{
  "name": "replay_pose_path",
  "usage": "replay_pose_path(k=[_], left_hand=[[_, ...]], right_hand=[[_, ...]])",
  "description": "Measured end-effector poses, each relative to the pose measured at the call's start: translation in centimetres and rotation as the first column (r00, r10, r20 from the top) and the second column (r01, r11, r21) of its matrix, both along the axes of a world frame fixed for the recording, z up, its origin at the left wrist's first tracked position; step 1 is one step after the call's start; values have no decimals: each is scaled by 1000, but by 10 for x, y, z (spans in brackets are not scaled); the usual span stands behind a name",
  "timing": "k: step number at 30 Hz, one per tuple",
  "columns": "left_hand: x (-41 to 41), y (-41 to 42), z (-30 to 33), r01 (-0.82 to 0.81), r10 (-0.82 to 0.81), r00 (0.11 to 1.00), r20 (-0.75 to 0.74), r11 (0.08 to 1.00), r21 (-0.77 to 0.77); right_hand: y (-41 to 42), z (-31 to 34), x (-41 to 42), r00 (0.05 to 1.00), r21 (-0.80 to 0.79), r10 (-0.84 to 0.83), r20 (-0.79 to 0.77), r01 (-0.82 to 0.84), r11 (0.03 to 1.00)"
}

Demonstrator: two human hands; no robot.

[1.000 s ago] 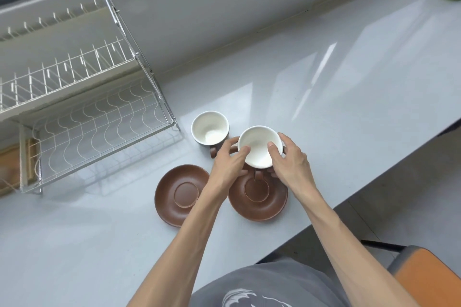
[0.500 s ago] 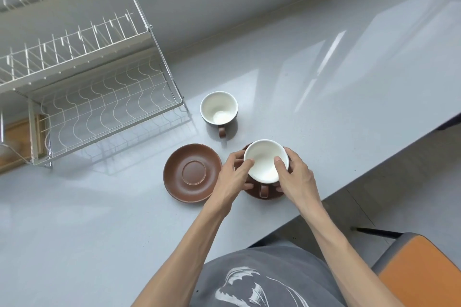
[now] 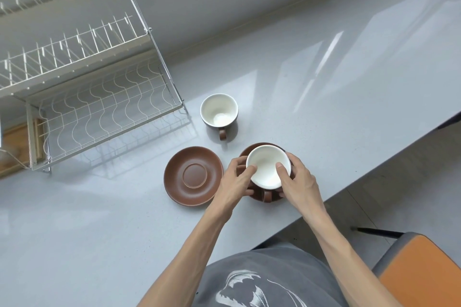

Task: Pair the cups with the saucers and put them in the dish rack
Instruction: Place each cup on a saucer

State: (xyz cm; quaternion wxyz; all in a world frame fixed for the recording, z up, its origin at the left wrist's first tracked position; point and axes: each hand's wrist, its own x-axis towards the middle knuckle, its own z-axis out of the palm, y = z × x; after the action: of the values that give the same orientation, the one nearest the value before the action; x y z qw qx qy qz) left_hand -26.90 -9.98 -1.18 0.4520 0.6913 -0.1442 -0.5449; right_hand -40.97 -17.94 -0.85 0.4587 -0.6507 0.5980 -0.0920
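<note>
On the near edge of the desk [image 3: 324, 107], I've got both hands around one cup [image 3: 268, 167], seated on or just above its brown saucer [image 3: 252, 151]; I can't tell if it has fully landed. Left hand [image 3: 235, 183] pinches the cup's left rim, thumb over the lip. Right hand [image 3: 298, 182] pinches the right rim the same way. Cup handle [image 3: 267, 196] points toward me.

Second cup [image 3: 219, 111] stands alone, farther back, apart from the empty saucer [image 3: 193, 176] to the left. Dish rack [image 3: 99, 107] sits far left, both wire tiers holding nothing I can see.

My read: first pairing is nearly done. To do it well, I'd centre the cup foot in the saucer's ring before letting go, and release both sides together so it doesn't rock. Saucer sits close to the desk edge, so no sideways shove. For the carry, I'd lift by the saucer, keep it level and steady the cup.
</note>
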Motion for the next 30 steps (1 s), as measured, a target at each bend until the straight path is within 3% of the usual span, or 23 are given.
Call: replay_pose_path(k=[6,11,16,19,22,25,27,30], left_hand=[[13,0,0,99,-103,991,86,994,44],[33,0,4,193,-216,948,234,974,115],[59,-1,15,271,-309,869,387,951,150],[74,-4,21,260,-331,726,602,944,204],[85,-7,23,211,-348,427,835,936,282],[95,-12,17,197,-379,191,906,919,343],[103,-18,12,176,-389,139,911,915,363],[109,-25,5,147,-394,140,908,915,374]], right_hand=[[-12,-2,-8,977,-41,149,-155,-158,987],[-26,10,1,891,-223,223,-395,-329,918],[-39,23,34,864,-323,270,-426,-423,846],[-44,27,57,844,-361,323,-429,-487,795],[-48,26,77,837,-393,371,-403,-524,756],[-53,21,95,827,-442,404,-392,-554,705],[-57,18,106,818,-464,414,-399,-569,678],[-65,11,121,816,-498,419,-398,-576,648]])
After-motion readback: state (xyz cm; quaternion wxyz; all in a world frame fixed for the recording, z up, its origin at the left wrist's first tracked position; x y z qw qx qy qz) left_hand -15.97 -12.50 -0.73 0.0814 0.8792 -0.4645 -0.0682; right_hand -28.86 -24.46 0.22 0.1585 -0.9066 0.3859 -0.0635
